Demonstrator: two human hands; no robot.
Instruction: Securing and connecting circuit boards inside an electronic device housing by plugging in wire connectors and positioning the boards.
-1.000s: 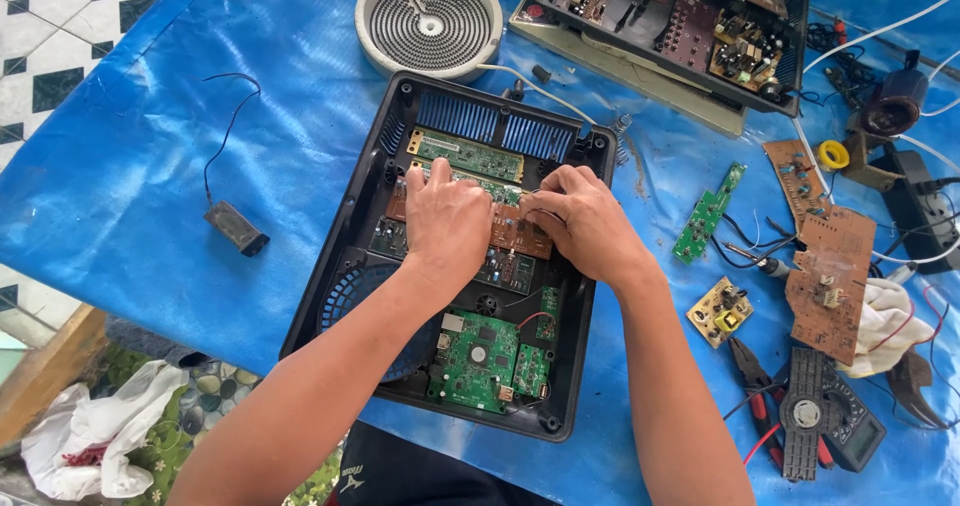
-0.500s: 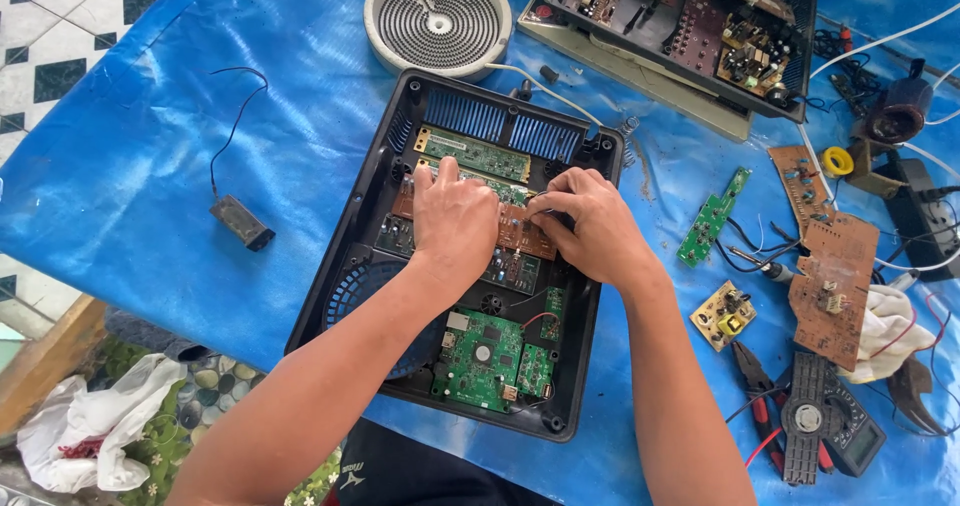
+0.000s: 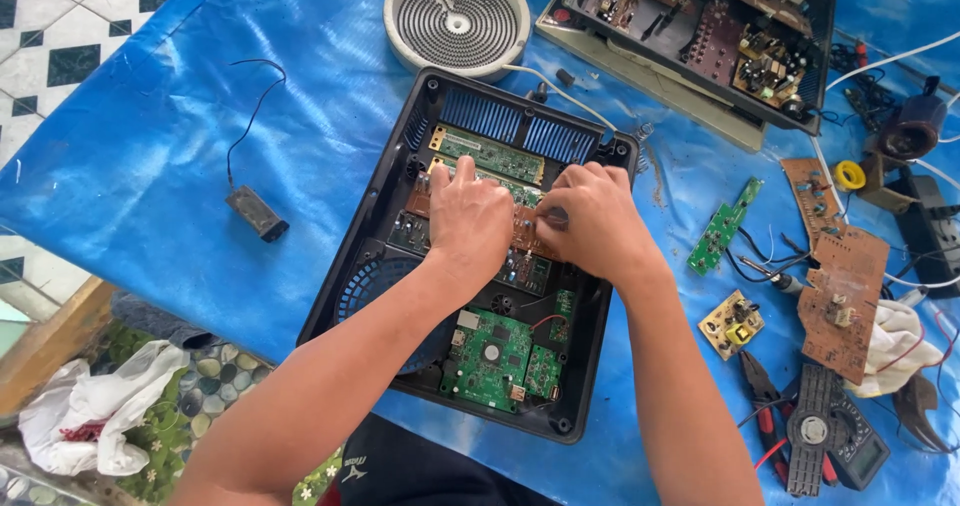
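A black plastic appliance case lies open on a blue tarp, with several circuit boards inside. My left hand and my right hand rest side by side on a brown circuit board in the middle of the case, fingers pressed onto it. A narrow green board lies just beyond my fingertips, near the blue vent grille. A larger green board sits at the near end of the case. My hands hide most of the brown board.
A round white heating coil lies beyond the case, wired to it. An opened device full of electronics is at the top right. Loose boards, pliers, a multimeter and cables lie right. A small black part with wires lies left.
The view has shifted slightly. Both hands stay on the brown board with only small finger movements.
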